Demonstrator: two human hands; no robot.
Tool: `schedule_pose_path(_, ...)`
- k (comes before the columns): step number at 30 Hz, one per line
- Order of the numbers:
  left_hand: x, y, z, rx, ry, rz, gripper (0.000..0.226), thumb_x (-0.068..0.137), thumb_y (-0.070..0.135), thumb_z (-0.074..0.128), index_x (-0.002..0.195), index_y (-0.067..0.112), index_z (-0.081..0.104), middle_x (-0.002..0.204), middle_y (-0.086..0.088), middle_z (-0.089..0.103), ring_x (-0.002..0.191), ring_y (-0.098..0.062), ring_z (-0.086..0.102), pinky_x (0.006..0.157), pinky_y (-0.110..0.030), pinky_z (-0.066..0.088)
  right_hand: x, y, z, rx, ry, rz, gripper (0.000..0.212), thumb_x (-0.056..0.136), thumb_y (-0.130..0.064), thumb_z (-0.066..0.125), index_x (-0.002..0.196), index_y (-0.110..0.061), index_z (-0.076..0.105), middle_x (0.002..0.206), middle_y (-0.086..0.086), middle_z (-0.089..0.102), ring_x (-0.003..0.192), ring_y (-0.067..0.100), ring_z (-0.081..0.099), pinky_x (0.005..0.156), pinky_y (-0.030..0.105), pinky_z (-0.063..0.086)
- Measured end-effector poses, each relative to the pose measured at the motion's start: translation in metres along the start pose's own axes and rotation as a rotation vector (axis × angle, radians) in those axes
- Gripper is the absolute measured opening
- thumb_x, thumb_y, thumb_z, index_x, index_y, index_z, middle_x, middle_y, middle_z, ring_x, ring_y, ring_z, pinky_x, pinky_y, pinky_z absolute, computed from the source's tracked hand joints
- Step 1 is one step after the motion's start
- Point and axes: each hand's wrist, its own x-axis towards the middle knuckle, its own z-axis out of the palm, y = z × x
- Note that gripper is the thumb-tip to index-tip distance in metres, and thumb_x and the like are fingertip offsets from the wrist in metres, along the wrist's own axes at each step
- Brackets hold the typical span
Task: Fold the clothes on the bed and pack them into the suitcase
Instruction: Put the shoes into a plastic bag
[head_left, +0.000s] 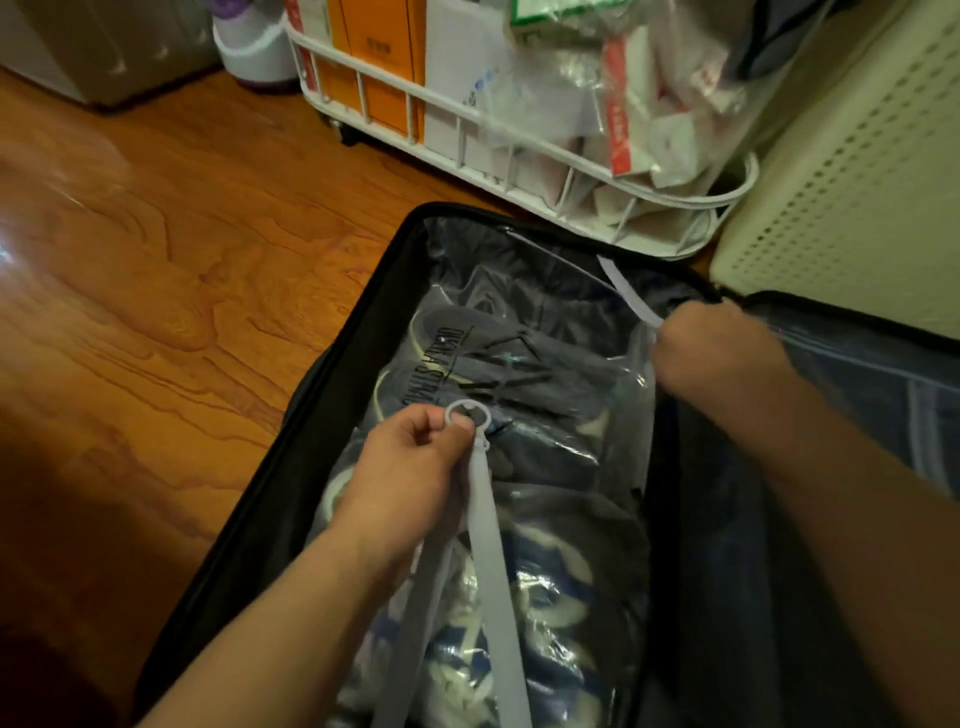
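Speaker 1: Hands first. What are the 2 hands doing?

Speaker 2: Left hand (415, 462) has its fingers curled round a pale strap (491, 561), pinching it just below a white plastic ring (466, 415). Right hand (722, 348) is clenched round the end of a second pale strap (626, 291), at the far right edge of the compartment.

Speaker 1: Where are the clothes?

Speaker 2: Folded dark clothes (524, 467) lie in the open suitcase (332, 358) on the wooden floor (130, 249), under a clear plastic cover. No bed is in view.

Speaker 1: How do the straps lie relative to each other?

Speaker 2: The left strap runs lengthwise from the near edge up the middle of the pile. The right strap slants in from the far right. Their ends sit well apart, with the pile between them. Judging by this, the ends must meet over the clothes, and the left hand is nearer the centre.
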Motion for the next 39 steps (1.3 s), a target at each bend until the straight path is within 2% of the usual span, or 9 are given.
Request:
schedule_pose_path(2, -0.017, 0.015, 0.006, 0.038, -0.044, 0.021, 0.025, 0.101, 0.027, 0.061, 0.079, 0.016, 0.059, 0.062, 0.002, 0.055, 0.059, -0.013, 0.05, 0.061, -0.031, 0.043, -0.014, 0.013, 0.005, 0.247, -0.073, 0.101, 0.027, 0.098, -0.014, 0.048, 0.116, 0.001, 0.06, 0.118, 0.027, 0.061, 0.11, 0.044, 0.06, 0.084, 0.042, 0.048)
schedule_pose_path(7, -0.042, 0.023, 0.007, 0.098, -0.178, -0.021, 0.024, 0.101, 0.028, 0.061, 0.082, 0.014, 0.059, 0.071, -0.006, 0.059, 0.066, -0.018, 0.055, 0.063, -0.031, 0.049, -0.037, 0.02, 0.041, 1.607, -0.244, 0.53, 0.021, 0.099, 0.0, 0.035, 0.103, -0.006, 0.055, 0.076, 0.012, 0.051, 0.068, 0.023, 0.057, 0.07, 0.039, 0.059)
schedule_pose_path(9, -0.041, 0.025, 0.006, 0.087, -0.175, -0.041, 0.024, 0.101, 0.027, 0.06, 0.08, 0.016, 0.06, 0.073, -0.006, 0.06, 0.07, -0.019, 0.055, 0.069, -0.035, 0.047, -0.041, 0.016, 0.049, 1.855, -0.191, 0.554, 0.022, 0.097, 0.005, 0.039, 0.086, -0.006, 0.054, 0.065, 0.006, 0.042, 0.061, 0.017, 0.045, 0.071, 0.035, 0.055)
schedule_pose_path(12, -0.036, 0.027, 0.004, 0.013, -0.15, -0.069, 0.022, 0.102, 0.024, 0.059, 0.083, 0.013, 0.059, 0.071, -0.006, 0.06, 0.068, -0.018, 0.056, 0.072, -0.037, 0.046, -0.039, 0.001, 0.06, 2.125, -0.274, 0.559, 0.017, 0.1, 0.003, 0.046, 0.098, -0.006, 0.06, 0.059, 0.002, 0.038, 0.058, 0.014, 0.04, 0.077, 0.035, 0.053)
schedule_pose_path(15, -0.033, 0.028, 0.003, -0.005, -0.139, -0.082, 0.021, 0.102, 0.022, 0.06, 0.084, 0.012, 0.059, 0.07, -0.007, 0.06, 0.066, -0.018, 0.056, 0.073, -0.038, 0.046, -0.034, -0.013, 0.071, 1.844, -0.394, 0.592, 0.014, 0.099, 0.0, 0.047, 0.094, -0.008, 0.058, 0.057, 0.001, 0.04, 0.05, 0.012, 0.038, 0.06, 0.031, 0.05)
schedule_pose_path(18, -0.035, 0.026, -0.001, 0.018, -0.147, -0.084, 0.023, 0.1, 0.024, 0.063, 0.077, 0.017, 0.061, 0.073, -0.008, 0.061, 0.071, -0.022, 0.057, 0.075, -0.04, 0.047, -0.03, -0.021, 0.072, 1.488, -0.402, 0.591, 0.021, 0.099, -0.007, 0.046, 0.116, -0.005, 0.057, 0.072, 0.005, 0.046, 0.05, 0.013, 0.038, 0.045, 0.025, 0.043)
schedule_pose_path(23, -0.032, 0.034, -0.003, -0.023, -0.18, -0.048, 0.024, 0.096, 0.019, 0.066, 0.094, -0.005, 0.064, 0.079, -0.014, 0.062, 0.07, -0.019, 0.06, 0.073, -0.035, 0.05, -0.021, -0.024, 0.041, 1.668, -0.465, 0.671, 0.044, 0.106, -0.044, 0.034, 0.103, -0.007, 0.058, 0.062, -0.001, 0.036, 0.043, 0.011, 0.022, 0.054, 0.029, 0.035)
schedule_pose_path(30, -0.028, 0.039, 0.007, 0.021, -0.146, 0.061, 0.01, 0.089, 0.009, 0.073, 0.094, 0.0, 0.075, 0.079, -0.012, 0.073, 0.075, -0.021, 0.07, 0.084, -0.039, 0.059, -0.025, -0.022, -0.001, 1.813, -0.742, 0.376, 0.011, 0.097, -0.004, 0.06, 0.106, -0.006, 0.067, 0.081, 0.007, 0.068, 0.081, 0.02, 0.067, 0.077, 0.038, 0.057)
schedule_pose_path(39, -0.029, 0.037, 0.021, 0.091, -0.081, 0.11, 0.006, 0.086, 0.007, 0.076, 0.091, 0.005, 0.075, 0.079, -0.015, 0.075, 0.079, -0.028, 0.074, 0.084, -0.044, 0.062, -0.071, -0.027, -0.001, 1.505, -0.885, 0.185, 0.007, 0.09, -0.007, 0.063, 0.092, -0.005, 0.07, 0.068, 0.005, 0.06, 0.073, 0.015, 0.06, 0.075, 0.039, 0.061)
